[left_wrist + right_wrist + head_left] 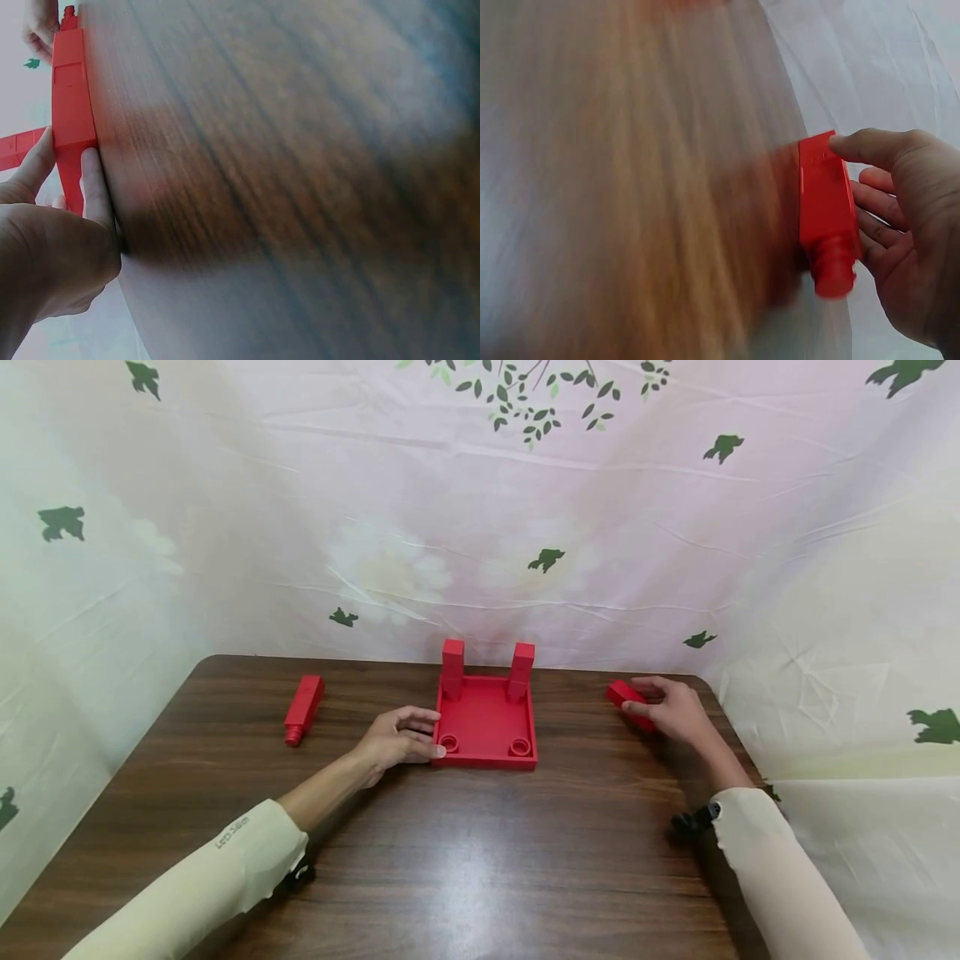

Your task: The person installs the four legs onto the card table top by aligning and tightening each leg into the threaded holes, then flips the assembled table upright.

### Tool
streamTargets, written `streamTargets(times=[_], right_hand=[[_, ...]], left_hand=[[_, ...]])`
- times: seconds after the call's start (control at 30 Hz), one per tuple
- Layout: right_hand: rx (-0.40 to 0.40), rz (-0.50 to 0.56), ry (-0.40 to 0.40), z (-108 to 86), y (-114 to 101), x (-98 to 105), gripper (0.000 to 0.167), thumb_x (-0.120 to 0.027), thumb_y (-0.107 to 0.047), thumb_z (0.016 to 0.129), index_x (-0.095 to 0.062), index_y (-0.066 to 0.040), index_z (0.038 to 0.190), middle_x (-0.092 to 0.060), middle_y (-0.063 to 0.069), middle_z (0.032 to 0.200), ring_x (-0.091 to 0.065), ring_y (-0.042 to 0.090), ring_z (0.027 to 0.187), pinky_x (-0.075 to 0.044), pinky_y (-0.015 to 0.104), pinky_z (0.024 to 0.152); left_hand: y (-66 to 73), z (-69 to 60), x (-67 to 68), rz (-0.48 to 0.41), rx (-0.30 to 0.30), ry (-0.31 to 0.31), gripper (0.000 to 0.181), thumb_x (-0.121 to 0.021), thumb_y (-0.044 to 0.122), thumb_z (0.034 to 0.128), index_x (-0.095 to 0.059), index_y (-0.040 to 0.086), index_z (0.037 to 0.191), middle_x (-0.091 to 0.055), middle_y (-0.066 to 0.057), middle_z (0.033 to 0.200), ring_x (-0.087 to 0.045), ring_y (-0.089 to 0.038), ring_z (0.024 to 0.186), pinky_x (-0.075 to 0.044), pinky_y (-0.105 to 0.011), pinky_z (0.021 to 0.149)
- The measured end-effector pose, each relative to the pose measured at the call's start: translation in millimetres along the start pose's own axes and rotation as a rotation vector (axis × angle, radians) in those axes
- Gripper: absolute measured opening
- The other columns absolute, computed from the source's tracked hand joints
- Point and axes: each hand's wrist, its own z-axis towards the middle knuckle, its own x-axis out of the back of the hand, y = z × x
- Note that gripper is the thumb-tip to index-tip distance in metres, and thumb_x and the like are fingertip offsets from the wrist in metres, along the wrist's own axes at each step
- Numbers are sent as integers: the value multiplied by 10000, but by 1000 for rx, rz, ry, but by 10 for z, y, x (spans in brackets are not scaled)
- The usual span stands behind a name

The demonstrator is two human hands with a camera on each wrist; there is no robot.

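A red square tray-like base (483, 722) lies in the middle of the table, with two red posts (453, 668) upright at its far corners and round sockets (520, 747) at its near corners. My left hand (393, 739) rests against the base's left side, thumb by the near-left corner; in the left wrist view its fingers touch the red edge (73, 97). At the right, my right hand (675, 710) pinches a loose red post (624, 695) between thumb and fingers. The right wrist view shows this post's threaded end (832, 270) facing the camera.
Another red post (303, 706) lies at the left of the brown wooden table (465, 852), threaded end toward the near side. A pale curtain (637, 510) with leaf and bird prints hangs behind and on both sides of the table.
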Motion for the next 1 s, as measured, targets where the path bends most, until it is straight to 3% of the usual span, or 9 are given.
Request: streamTargets(times=[0.27,0.5,0.73,1.0], right_hand=[[-43,51,-38,190,-82,-62,675,-803,-379,1063,-601,-9,1590,-606,315,1606,-562,504,1461,-493,688,1243],[-38,2,-68,293,-141,-134,711,-816,-376,1052,-581,-15,1617,-553,338,1648,-533,510,1467,-462,683,1246],[-24,-11,-60,259,-170,-172,556,-739,-302,1107,-620,-17,1569,-582,343,1614,-552,508,1400,-488,694,1216],[28,-29,-28,172,-298,-147,591,-693,-272,1138,-545,42,1616,-606,358,1560,-585,496,1323,-509,699,1210]], left_hand=[[-15,15,-11,-10,-5,-7,684,-923,-33,889,-654,45,1513,-677,-205,1428,-756,-166,1070,-715,-317,903],[-6,5,-2,-11,-1,2,678,-925,-32,888,-659,49,1506,-687,-200,1417,-758,-163,1062,-715,-316,899],[16,-12,-25,2,-14,-15,693,-922,-26,893,-636,19,1523,-680,-218,1432,-757,-164,1072,-714,-317,908],[8,-25,-13,-2,-9,-10,685,-921,-29,895,-642,32,1519,-676,-210,1452,-758,-171,1093,-714,-322,911]])
